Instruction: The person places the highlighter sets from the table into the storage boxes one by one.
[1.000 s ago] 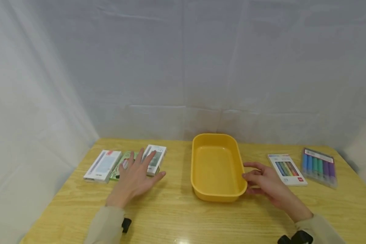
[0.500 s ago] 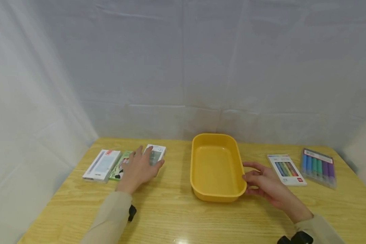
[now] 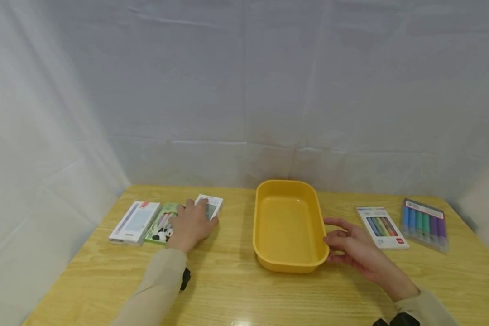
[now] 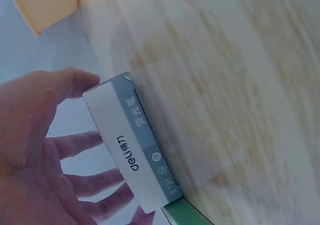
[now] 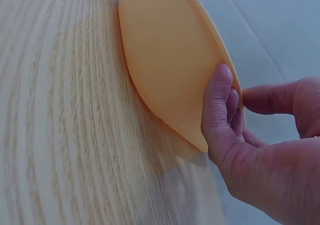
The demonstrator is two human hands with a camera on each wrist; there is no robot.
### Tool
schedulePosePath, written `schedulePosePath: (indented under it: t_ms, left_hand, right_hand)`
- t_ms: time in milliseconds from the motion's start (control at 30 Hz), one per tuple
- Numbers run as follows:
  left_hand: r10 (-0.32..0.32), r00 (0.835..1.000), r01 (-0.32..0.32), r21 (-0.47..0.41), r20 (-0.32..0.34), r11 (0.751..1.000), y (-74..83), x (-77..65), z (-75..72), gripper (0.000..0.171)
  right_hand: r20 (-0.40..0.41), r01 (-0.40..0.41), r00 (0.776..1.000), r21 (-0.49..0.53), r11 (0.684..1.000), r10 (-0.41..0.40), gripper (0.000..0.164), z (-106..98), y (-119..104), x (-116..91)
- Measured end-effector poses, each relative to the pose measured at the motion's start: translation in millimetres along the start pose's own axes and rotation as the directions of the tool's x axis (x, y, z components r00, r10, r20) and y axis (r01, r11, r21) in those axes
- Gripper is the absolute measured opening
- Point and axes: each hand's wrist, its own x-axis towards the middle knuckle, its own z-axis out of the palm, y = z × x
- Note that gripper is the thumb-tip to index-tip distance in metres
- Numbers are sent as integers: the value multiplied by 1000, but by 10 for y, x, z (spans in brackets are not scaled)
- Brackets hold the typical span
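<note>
In the head view, my left hand (image 3: 191, 224) spreads over a white highlighter box (image 3: 213, 206) at the back left. The left wrist view shows my thumb at one edge of the highlighter box (image 4: 132, 145), with the fingers reaching across to its far side. My right hand (image 3: 358, 249) holds the near right rim of an empty yellow plastic bin (image 3: 287, 267), its thumb at the rim and fingers against the outer wall. Up close in the right wrist view, this right hand (image 5: 250, 150) is curled at the edge of the bin (image 5: 165, 50).
Left of the highlighter box lie a green panda-printed box (image 3: 160, 231) and a white box (image 3: 134, 222). On the right, a white pack of coloured pens (image 3: 383, 228) lies beside a clear case of markers (image 3: 425, 224). A pale curtain (image 3: 244, 90) hangs behind the wooden table (image 3: 236, 299).
My left hand has moved right and its fingers have drawn in around the highlighter box, which has shifted slightly right. The right hand stays at the bin.
</note>
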Motion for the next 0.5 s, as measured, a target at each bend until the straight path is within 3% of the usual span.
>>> schedulePosePath:
  t_ms: [267, 500]
  left_hand:
    - [56, 997, -55, -9, 46, 998, 70, -41, -18, 73]
    - [14, 997, -13, -11, 80, 1000, 36, -81, -18, 87]
  right_hand:
    - [-13, -10, 1000, 6, 1000, 10, 66, -24, 4, -16]
    - [22, -16, 1000, 30, 999, 16, 66, -43, 16, -16]
